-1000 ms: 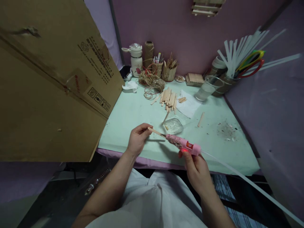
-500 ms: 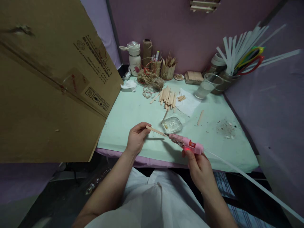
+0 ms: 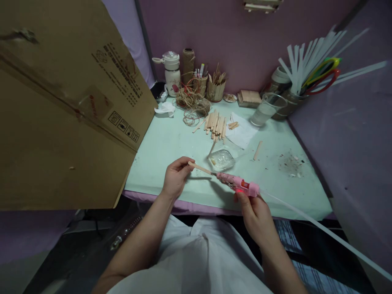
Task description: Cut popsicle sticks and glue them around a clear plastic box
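Between thumb and fingers, my left hand (image 3: 177, 178) pinches one end of a wooden craft stick (image 3: 200, 168), which points right above the table's front part. My right hand (image 3: 255, 214) is wrapped round the handle of a pink hot glue gun (image 3: 237, 183) whose small light glows red. The gun's dark nozzle meets the stick's far end; whether glue lies there is too small to tell. A long white glue stick (image 3: 318, 224) runs from the back of the gun to the lower right. Just behind the nozzle sits a small clear dish (image 3: 221, 160) with a stick leaning on its rim.
A pile of craft sticks (image 3: 216, 124) lies mid-table beside tangled twine (image 3: 192, 102) and white paper (image 3: 245, 132). A clear cup (image 3: 263, 114) and a holder with white strips (image 3: 298, 69) and scissors (image 3: 324, 81) stand right. A large cardboard box (image 3: 67, 122) blocks the left.
The glue gun's nozzle has shifted very slightly left along the craft stick, my right hand moving with it. My left hand stays put. The whole view has drifted a little.
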The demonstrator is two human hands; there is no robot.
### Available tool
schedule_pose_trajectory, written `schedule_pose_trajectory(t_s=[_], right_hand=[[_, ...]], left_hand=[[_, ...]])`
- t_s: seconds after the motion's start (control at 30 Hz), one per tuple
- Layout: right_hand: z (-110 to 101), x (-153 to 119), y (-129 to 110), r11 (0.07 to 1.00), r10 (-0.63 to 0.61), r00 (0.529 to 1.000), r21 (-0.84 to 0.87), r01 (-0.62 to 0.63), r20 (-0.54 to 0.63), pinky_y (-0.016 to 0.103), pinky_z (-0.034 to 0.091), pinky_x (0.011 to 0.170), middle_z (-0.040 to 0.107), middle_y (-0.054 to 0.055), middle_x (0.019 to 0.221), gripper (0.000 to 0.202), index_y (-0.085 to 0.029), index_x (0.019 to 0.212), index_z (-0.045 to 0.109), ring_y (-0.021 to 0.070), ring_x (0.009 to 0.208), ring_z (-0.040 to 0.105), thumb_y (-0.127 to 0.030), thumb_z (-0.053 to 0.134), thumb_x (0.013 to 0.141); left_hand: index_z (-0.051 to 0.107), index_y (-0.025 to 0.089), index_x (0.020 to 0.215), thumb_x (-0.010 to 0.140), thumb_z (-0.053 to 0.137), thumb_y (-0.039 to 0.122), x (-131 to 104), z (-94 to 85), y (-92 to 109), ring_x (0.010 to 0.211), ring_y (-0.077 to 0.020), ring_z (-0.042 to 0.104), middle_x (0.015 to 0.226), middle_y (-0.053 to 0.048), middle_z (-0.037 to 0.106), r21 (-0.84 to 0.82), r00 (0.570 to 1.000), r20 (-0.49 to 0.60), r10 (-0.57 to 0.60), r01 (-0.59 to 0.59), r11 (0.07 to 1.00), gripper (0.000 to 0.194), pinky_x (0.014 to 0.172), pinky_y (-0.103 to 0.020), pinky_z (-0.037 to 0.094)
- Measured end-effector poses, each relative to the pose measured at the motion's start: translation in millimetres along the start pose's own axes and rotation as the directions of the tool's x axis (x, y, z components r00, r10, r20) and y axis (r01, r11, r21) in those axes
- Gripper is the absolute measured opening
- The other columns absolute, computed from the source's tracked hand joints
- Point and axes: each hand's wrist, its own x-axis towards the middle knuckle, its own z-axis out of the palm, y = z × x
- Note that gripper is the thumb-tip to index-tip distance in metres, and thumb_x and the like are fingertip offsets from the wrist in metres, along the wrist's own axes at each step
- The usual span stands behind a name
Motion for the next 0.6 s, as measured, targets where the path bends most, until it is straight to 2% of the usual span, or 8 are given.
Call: schedule_pose_trajectory(t_s=[0.27, 0.33, 0.47, 0.53, 0.6], right_hand=[[-2.2, 1.4, 1.8, 0.998, -0.056, 0.998, -0.030, 0.056, 0.008, 0.034, 0.050, 0.076, 0.073, 0.009, 0.085, 0.043, -0.021, 0.104, 0.072, 0.0270, 0.083, 0.064, -0.050, 0.042, 0.096], [-4.2, 2.7, 3.4, 0.999, -0.034, 0.999, -0.041, 0.034, -0.020, 0.035, 0.049, 0.078, 0.073, 0.010, 0.090, 0.044, -0.020, 0.103, 0.072, 0.0270, 0.086, 0.064, -0.051, 0.042, 0.096], [-11.1, 4.4, 10.3, 0.991, 0.137, 0.982, 0.019, -0.136, -0.129, 0.034, 0.048, 0.069, 0.072, 0.011, 0.085, 0.053, -0.018, 0.084, 0.072, 0.0247, 0.076, 0.062, -0.063, 0.046, 0.089], [-14.9, 5.2, 15.4, 0.961, 0.256, 0.956, 0.150, -0.234, -0.147, 0.030, 0.045, 0.058, 0.072, 0.010, 0.082, 0.058, -0.016, 0.081, 0.072, 0.0204, 0.067, 0.058, -0.070, 0.050, 0.085], [-18.2, 7.9, 22.4, 0.895, 0.375, 0.916, 0.314, -0.316, -0.145, 0.026, 0.042, 0.051, 0.073, 0.009, 0.083, 0.060, -0.015, 0.087, 0.072, 0.0163, 0.062, 0.055, -0.072, 0.056, 0.080]], left_hand=[[0.078, 0.021, 0.075, 0.060, 0.087, 0.027, -0.3, -1.8, -2.5, 0.070, -0.0105, 0.055, 0.072, 0.000, 0.067, 0.044, 1.000, 0.026, 0.017, -0.018, 0.999, 0.018, 0.065, -0.022, 0.043], [0.078, 0.021, 0.075, 0.060, 0.088, 0.027, -0.2, -1.7, -2.2, 0.070, -0.0102, 0.055, 0.072, 0.000, 0.067, 0.043, 0.999, 0.031, 0.016, -0.017, 0.999, 0.019, 0.065, -0.022, 0.043], [0.077, 0.020, 0.073, 0.054, 0.090, 0.029, 0.5, 0.8, 1.4, 0.068, -0.0099, 0.057, 0.072, 0.000, 0.068, -0.005, 0.999, -0.013, -0.048, 0.048, 0.999, 0.025, 0.064, -0.021, 0.045], [0.077, 0.020, 0.072, 0.052, 0.091, 0.030, 0.6, 2.1, 3.0, 0.068, -0.0098, 0.058, 0.073, 0.000, 0.069, -0.029, 0.996, -0.034, -0.078, 0.077, 0.997, 0.027, 0.064, -0.021, 0.046], [0.076, 0.020, 0.073, 0.051, 0.090, 0.030, 0.5, 2.9, 3.7, 0.069, -0.0094, 0.058, 0.074, 0.000, 0.069, -0.046, 0.996, -0.039, -0.083, 0.081, 0.996, 0.027, 0.064, -0.021, 0.047]])
